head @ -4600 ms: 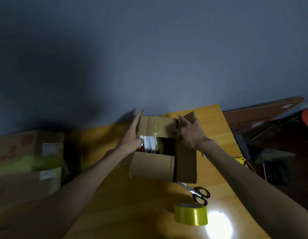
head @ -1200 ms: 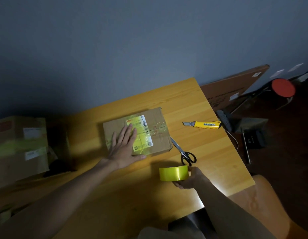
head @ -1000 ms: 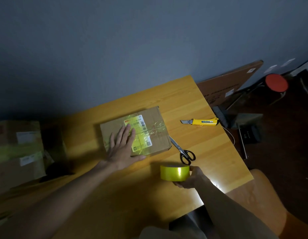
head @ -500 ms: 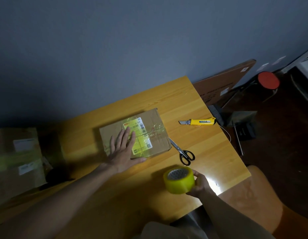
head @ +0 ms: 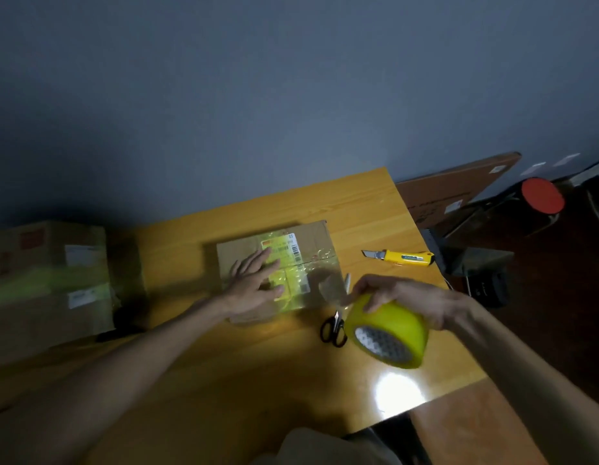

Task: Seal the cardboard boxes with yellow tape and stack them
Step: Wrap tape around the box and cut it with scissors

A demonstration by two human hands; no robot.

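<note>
A closed cardboard box (head: 316,241) lies flat on the wooden table (head: 358,203), its top covered with old clear and yellowish tape and a shipping label. My left hand (head: 256,285) rests flat on its lid, fingers spread. My right hand (head: 402,300) grips the roll of yellow tape (head: 387,332) from above, holding it in the air just right of the box, tilted so its core faces me. A loose strip of tape seems to hang from the roll near the box's right edge.
Black-handled scissors (head: 332,328) lie on the table under the roll. A yellow utility knife (head: 400,257) lies further right. Two taped boxes (head: 49,283) stand stacked at the left. A large flat carton (head: 452,189) leans beyond the table's right edge, near a red-topped stool (head: 541,200).
My right hand has lifted the tape roll off the table and brought it up and right, tilting it. My left hand stays flat on the box.
</note>
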